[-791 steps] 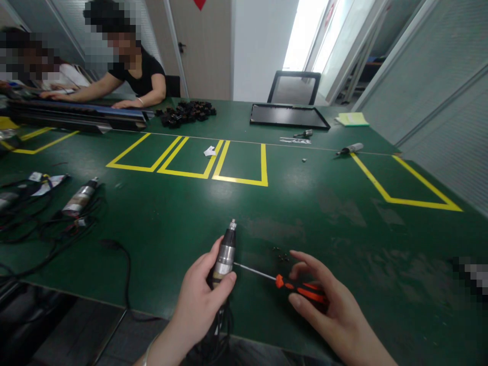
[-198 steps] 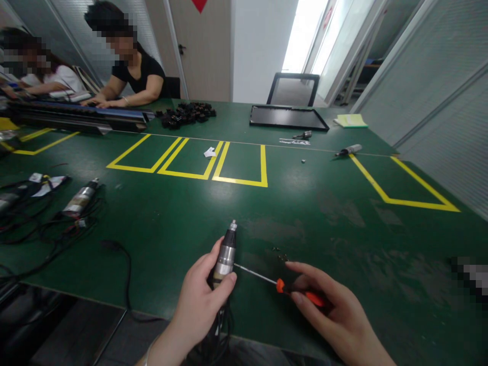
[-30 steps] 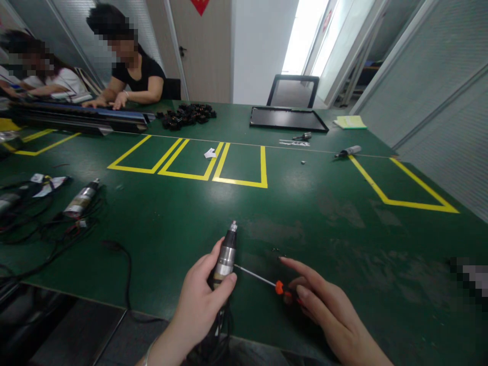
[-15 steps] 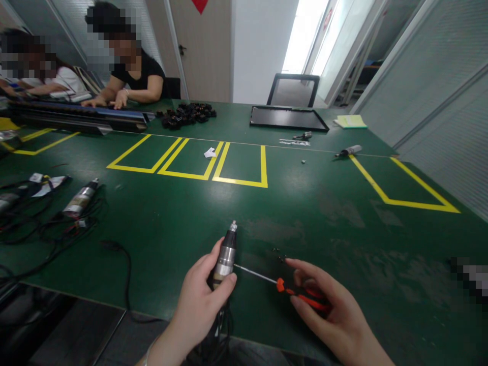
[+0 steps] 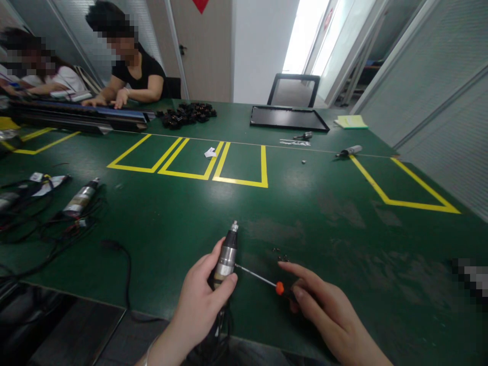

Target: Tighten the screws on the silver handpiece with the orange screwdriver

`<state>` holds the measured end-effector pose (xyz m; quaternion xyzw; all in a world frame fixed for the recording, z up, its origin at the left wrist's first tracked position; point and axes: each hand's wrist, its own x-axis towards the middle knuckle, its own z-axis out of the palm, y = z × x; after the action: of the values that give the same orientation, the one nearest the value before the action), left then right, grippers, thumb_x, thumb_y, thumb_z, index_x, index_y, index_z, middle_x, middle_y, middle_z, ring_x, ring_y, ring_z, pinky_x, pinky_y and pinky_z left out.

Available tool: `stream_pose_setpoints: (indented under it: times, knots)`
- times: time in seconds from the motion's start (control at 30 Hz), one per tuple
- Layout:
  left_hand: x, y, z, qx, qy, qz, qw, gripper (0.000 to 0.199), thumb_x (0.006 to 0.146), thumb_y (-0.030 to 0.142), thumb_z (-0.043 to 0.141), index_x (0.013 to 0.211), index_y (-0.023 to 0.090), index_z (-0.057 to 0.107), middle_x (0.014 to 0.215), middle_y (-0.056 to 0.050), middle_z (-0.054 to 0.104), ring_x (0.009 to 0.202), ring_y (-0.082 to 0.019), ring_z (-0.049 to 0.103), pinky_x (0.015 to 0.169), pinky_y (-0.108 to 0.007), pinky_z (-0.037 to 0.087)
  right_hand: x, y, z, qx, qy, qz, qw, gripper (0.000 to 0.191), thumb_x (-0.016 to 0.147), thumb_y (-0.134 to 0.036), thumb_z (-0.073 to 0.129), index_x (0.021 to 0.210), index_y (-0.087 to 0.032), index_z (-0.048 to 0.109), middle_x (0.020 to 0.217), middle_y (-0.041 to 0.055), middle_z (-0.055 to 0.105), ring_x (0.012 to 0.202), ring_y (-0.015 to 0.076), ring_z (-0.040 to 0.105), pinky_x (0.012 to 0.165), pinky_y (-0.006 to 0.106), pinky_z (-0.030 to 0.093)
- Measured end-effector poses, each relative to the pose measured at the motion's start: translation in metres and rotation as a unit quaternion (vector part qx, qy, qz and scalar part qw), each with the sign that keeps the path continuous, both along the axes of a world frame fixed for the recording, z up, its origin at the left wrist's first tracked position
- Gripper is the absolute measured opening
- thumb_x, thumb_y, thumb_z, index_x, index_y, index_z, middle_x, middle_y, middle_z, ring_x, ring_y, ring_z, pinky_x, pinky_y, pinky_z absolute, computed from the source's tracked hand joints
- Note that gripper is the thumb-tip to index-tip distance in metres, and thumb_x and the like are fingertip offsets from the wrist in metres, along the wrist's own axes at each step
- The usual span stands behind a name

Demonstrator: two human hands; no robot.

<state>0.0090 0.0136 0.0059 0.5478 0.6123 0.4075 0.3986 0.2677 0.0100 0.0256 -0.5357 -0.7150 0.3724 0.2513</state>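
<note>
My left hand (image 5: 206, 295) is wrapped round a cylindrical metal motor unit (image 5: 226, 256) with a black collar and a toothed shaft tip that points away from me. Cables hang below it. My right hand (image 5: 324, 310) grips the dark handle of a screwdriver (image 5: 280, 288) with an orange collar. Its thin shaft runs left, and the tip touches the side of the motor unit. The right index finger is stretched forward. Several small dark screws (image 5: 282, 256) lie on the table just beyond that finger.
On the green table (image 5: 305, 213), another motor unit (image 5: 82, 198) and tangled cables lie left. Farther back are a heap of black parts (image 5: 188, 114), a black framed panel (image 5: 287, 118) and a silver tool (image 5: 348, 151). Two people work at the far left.
My right hand has turned round the screwdriver handle, its fingers now closer together and covering more of it. The left hand and the motor unit have barely moved.
</note>
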Motion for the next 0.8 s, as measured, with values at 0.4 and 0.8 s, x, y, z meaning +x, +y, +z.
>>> stream_pose_setpoints:
  times: [0.4,0.8]
  knots:
    - [0.0000,0.0001,0.0015,0.000,0.001,-0.001,1.000,0.061,0.084,0.035,0.066,0.143,0.019,0.061,0.104,-0.007,0.073,0.097,-0.027,0.067,0.083,-0.034,0.049,-0.0036,0.0017,0.0034,0.038,0.004,0.000,0.999,0.038,0.098,-0.029,0.048,0.131,-0.022,0.066,0.068,-0.0015,0.069,0.057,0.0138,0.065,0.052,0.022,0.050]
    - [-0.0002,-0.0012,-0.0016,-0.004,-0.009,-0.003,1.000,0.062,0.086,0.036,0.066,0.145,0.017,0.058,0.108,-0.008,0.073,0.102,-0.028,0.065,0.084,-0.035,0.048,0.0029,-0.0007,-0.0030,0.139,0.002,-0.042,0.989,0.039,0.088,-0.024,0.068,0.126,-0.028,0.068,0.090,0.0016,0.076,0.077,0.0158,0.076,0.072,0.023,0.060]
